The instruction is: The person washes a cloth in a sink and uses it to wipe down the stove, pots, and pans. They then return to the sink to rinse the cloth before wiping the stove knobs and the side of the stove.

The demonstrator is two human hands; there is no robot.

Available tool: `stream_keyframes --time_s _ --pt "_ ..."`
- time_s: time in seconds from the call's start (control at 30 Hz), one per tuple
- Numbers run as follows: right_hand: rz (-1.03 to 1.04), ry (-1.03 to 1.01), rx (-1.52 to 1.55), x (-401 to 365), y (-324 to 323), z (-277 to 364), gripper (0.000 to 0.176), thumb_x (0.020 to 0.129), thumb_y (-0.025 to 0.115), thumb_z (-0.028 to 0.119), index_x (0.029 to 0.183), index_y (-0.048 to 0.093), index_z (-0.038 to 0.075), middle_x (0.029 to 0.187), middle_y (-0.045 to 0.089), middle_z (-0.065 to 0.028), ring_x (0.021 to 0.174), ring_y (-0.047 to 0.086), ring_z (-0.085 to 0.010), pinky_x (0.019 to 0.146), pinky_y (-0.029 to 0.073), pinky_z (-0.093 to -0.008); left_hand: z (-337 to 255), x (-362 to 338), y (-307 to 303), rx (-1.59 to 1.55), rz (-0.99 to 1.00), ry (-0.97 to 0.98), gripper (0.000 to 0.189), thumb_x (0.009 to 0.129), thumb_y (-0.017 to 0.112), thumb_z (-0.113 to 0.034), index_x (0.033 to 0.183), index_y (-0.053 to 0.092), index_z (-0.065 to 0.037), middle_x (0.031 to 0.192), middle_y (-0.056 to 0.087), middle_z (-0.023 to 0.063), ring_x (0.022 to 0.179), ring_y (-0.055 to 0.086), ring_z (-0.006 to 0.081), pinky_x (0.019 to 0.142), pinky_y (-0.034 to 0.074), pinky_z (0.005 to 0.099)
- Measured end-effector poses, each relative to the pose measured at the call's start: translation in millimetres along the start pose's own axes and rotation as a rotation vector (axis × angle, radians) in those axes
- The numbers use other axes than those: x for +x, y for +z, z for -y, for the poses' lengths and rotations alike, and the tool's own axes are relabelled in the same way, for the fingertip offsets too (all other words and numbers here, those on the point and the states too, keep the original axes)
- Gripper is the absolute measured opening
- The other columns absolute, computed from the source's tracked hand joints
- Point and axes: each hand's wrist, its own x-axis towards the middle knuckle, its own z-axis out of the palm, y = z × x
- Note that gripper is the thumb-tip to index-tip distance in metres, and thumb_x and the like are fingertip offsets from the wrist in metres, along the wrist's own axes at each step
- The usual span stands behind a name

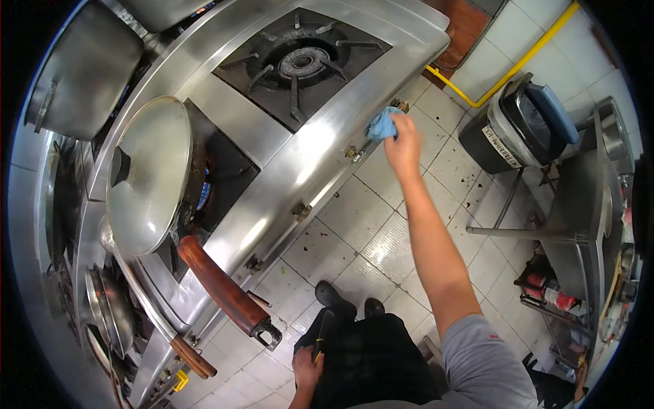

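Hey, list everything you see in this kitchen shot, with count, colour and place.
stainless steel gas stove: one, silver, left and centre
black iron burner grate: one, black, stove top, bare
domed steel wok lid: one, silver, over the lit left burner
wooden wok handle: one, reddish brown, jutting past stove front
black plastic waste bin: one, black, floor, upper right
blue cleaning cloth: one, blue, against stove's front edge
right hand: one, gripping the cloth
left hand: one, low by dark apron

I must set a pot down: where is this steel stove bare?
Free: the black iron burner grate, and the steel strip between it and the round steel lid. Crowded: the front edge, where the right hand presses a blue cloth.
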Motion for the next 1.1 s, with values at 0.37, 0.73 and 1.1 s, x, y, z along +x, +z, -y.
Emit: stream_keyframes --time_s 0.37,0.73,1.1 --pt "-0.06 0.147 0.245 -66.0 77.3 -43.2 0.045 0.079 0.049 -0.005 0.124 0.048 -0.003 0.137 0.037 -0.0244 0.123 0.039 -0.0392 0.103 0.034 -0.0377 16.6 12.3 -0.4 0.039 0.008 0.05 0.043 0.078 0.066 -0.03 0.109 0.056 -0.003 0.112 0.055 0.0184 0.112 0.049 0.0365 0.095 0.036 0.0463" --pt "-0.072 0.301 0.291 -62.1 76.1 -30.9 0.044 0.077 0.051 -0.002 0.121 0.052 0.0 0.126 0.049 -0.0221 0.115 0.047 -0.037 0.098 0.038 -0.0371 3.2 28.7 -6.4 0.078 -0.016 0.128 0.038 0.079 0.065 -0.029 0.106 0.057 -0.002 0.106 0.058 0.0187 0.105 0.052 0.0381 0.091 0.038 0.0458" --pt "0.038 0.481 0.498 -27.5 24.3 -12.2 0.035 0.075 0.056 -0.001 0.111 0.057 0.001 0.113 0.055 -0.0182 0.108 0.052 -0.0337 0.095 0.04 -0.0348 -36.5 38.0 -10.0 0.017 0.15 0.052 0.039 0.079 0.064 -0.034 0.099 0.061 0.0 0.097 0.06 0.0199 0.095 0.056 0.0365 0.083 0.044 0.045"
